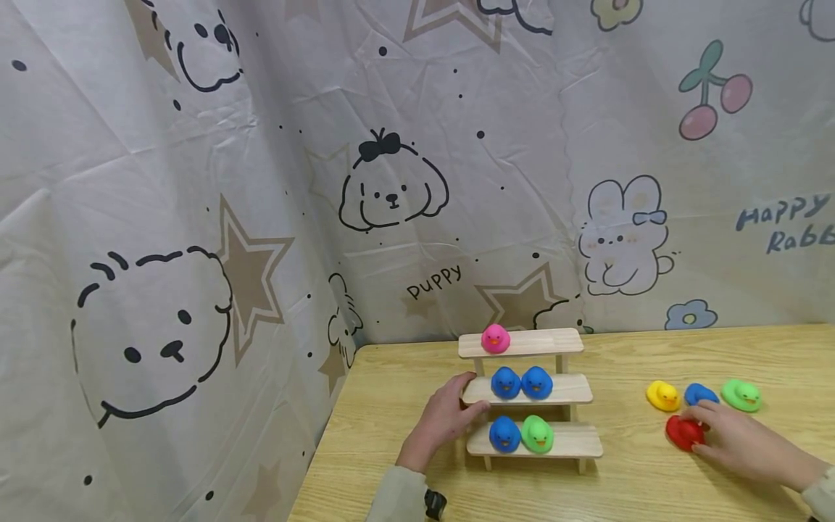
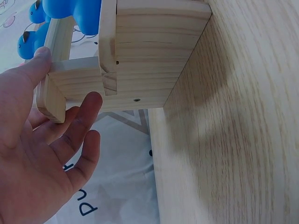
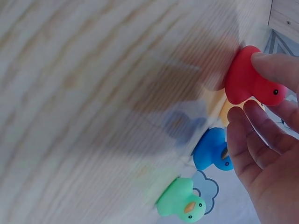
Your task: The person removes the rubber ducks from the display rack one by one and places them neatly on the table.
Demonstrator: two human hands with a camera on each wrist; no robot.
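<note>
A three-tier wooden shelf stand point(image 1: 574, 438) is held at the left end of its middle tier by my left hand point(image 1: 450, 415). In the left wrist view the thumb point(image 2: 38, 65) lies over the board's end, with fingers below and behind. My right hand point(image 1: 740, 441) pinches a red rubber duck point(image 1: 683, 433) low over the table, thumb on its side in the right wrist view. One pink duck point(image 1: 496, 339) sits on the top tier, two blue ducks point(image 1: 537, 383) on the middle, and a blue duck point(image 1: 505, 434) beside a green duck point(image 1: 538, 434) on the bottom.
Behind the red duck, a yellow duck point(image 1: 663, 396), a blue duck point(image 1: 701, 394) and a green duck point(image 1: 741, 395) stand on the wooden table point(image 1: 385, 391). A patterned cloth point(image 1: 509, 217) hangs along the table's back and left edges.
</note>
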